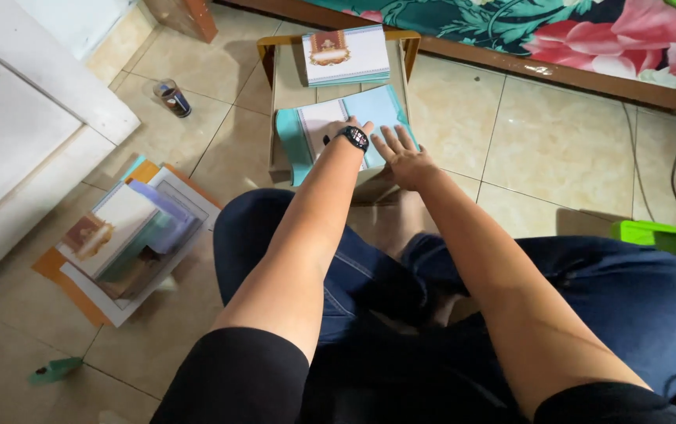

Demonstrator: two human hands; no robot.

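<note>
Seated on tiled floor [557, 141], legs in jeans, both arms reaching forward to a small wooden desk [279, 86]. Teal folder [381, 110] lying open on the desk, white card [316, 126] inside it. Left hand [346, 129], with black watch [352, 137] at the wrist, resting on the card; grip mostly hidden behind the wrist, cannot tell whether spread or closed. Right hand [400, 153] flat on the folder's near edge, fingers spread, pinching nothing. Stack of cards [346, 55] at the desk's far end. Pile of papers [130, 235] on the floor at left, a cup [173, 98] beyond it. Flowered bed [589, 31] behind.
</note>
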